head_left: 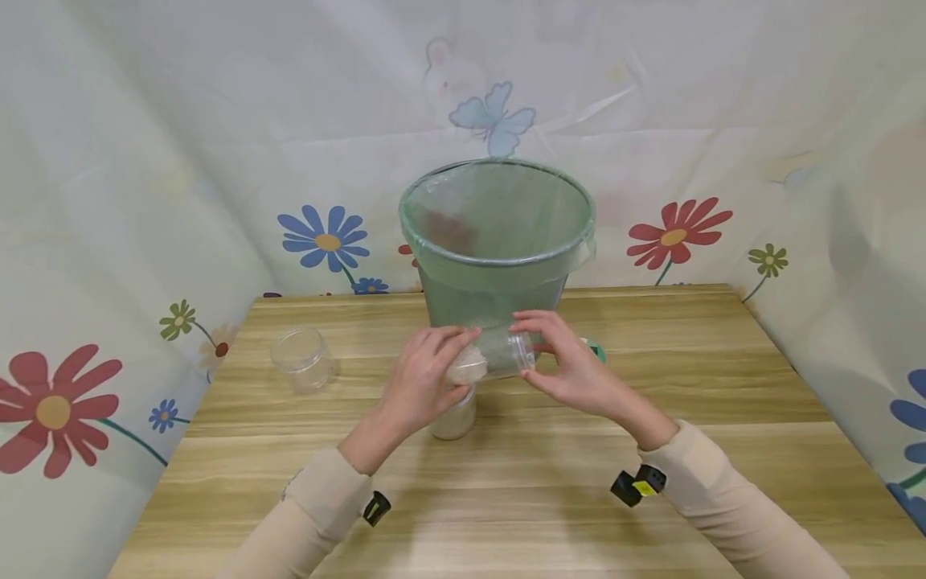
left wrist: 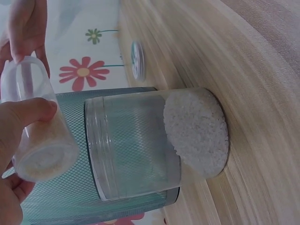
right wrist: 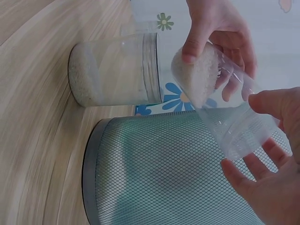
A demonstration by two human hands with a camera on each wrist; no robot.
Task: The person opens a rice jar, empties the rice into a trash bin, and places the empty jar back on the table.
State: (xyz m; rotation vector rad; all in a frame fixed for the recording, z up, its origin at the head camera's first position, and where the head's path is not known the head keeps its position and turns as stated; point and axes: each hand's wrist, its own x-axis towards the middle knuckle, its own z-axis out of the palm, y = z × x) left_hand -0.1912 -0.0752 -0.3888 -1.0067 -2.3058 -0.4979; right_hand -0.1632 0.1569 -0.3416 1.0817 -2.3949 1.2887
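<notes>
A: Hands?

B: Both gripping one item, a clear cylindrical plastic jar point(head_left: 499, 352) part-filled with white rice-like grains point(head_left: 467, 367). Left hand point(head_left: 419, 378) curls round the grain-filled base end; right hand point(head_left: 574, 366) pinches the threaded mouth end, thumb and fingers on opposite sides

A: Where's it sitting?

B: Off the wood-grain table point(head_left: 506, 498), tilted, mouth end a bit higher. In front of the tall green metal-mesh bin point(right wrist: 164, 164), near the top of a second clear cylindrical jar point(left wrist: 136, 140) that stands upright; wrist views show the two jars apart

A: Step?

B: My read: tilting and steadying the held jar; grains sit at the base end, none seen leaving. Next move likely calls for both grips kept firm and a slow tilt change, mouth lined up before the base goes higher, else spill

A: Counts?

B: Clear jars 3: held, standing with grains, and a shorter-looking one point(head_left: 302, 362) at table left, looks empty. Bin 1, translucent pale-green liner point(head_left: 492, 271) 1, flat round white-and-green object point(left wrist: 137, 61) 1, maybe a lid, can't tell
</notes>
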